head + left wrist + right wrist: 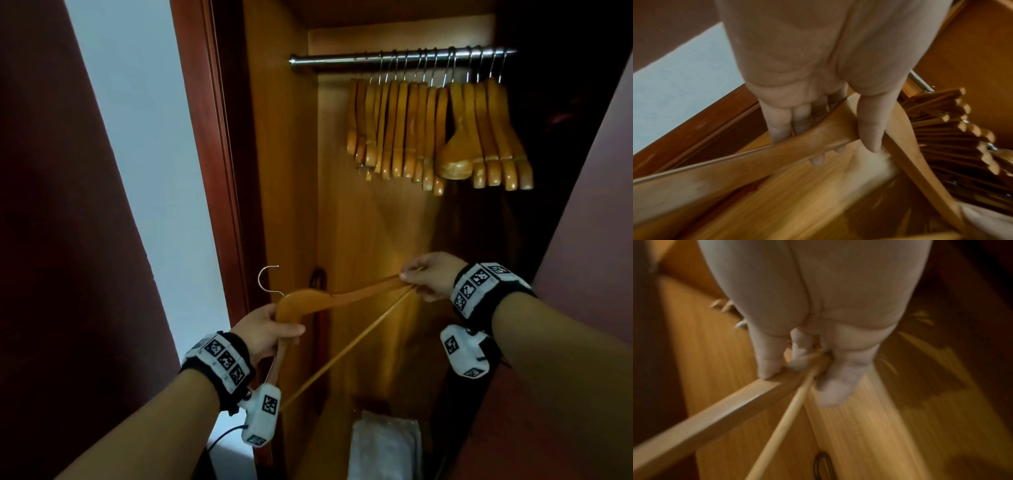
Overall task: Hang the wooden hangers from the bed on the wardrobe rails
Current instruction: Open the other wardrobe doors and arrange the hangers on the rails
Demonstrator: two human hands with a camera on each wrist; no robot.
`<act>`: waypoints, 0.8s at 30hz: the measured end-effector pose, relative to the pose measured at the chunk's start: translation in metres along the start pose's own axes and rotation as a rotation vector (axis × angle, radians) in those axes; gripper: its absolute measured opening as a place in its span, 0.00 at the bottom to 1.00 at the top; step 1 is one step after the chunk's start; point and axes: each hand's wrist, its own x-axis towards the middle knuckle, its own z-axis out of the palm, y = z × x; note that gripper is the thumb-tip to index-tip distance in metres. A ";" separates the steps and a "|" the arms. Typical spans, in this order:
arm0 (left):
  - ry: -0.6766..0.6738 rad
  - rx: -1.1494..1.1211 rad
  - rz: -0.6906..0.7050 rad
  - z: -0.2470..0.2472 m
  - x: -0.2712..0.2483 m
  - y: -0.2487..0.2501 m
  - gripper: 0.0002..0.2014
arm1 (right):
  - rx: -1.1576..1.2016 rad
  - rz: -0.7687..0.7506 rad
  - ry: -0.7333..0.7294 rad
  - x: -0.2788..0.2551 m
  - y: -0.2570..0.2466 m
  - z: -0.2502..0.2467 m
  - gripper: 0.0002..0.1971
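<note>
I hold one wooden hanger (346, 298) level in front of the open wardrobe, well below the rail. My left hand (270, 330) grips its broad middle just under the metal hook (269, 281); in the left wrist view the fingers wrap the wood of the hanger (818, 138). My right hand (430, 275) pinches the hanger's right end, where arm and thin crossbar meet, and the right wrist view shows that hanger end (812, 363) between thumb and fingers. High up, the steel rail (342, 61) carries several wooden hangers (442, 130) packed on its right part.
The wardrobe's red-brown door frame (219, 154) stands at the left, a dark red panel (582, 240) at the right. White folded cloth (387, 448) lies on the wardrobe floor. The rail's left stretch is bare.
</note>
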 end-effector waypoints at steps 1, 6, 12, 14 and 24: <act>0.008 0.034 0.015 -0.001 -0.003 0.002 0.25 | -0.163 -0.020 0.023 0.002 -0.005 0.003 0.20; 0.124 0.100 0.086 -0.007 -0.017 0.012 0.24 | -0.474 -0.122 0.025 -0.008 -0.053 0.017 0.29; 0.244 0.206 0.201 -0.015 -0.036 0.036 0.17 | -0.689 -0.206 0.001 -0.018 -0.101 0.025 0.27; 0.253 0.283 0.213 -0.017 -0.042 0.046 0.13 | -0.717 -0.245 -0.049 -0.029 -0.119 0.026 0.29; 0.071 -0.120 0.087 -0.008 -0.068 0.088 0.15 | -0.253 -0.494 -0.167 -0.072 -0.196 0.035 0.18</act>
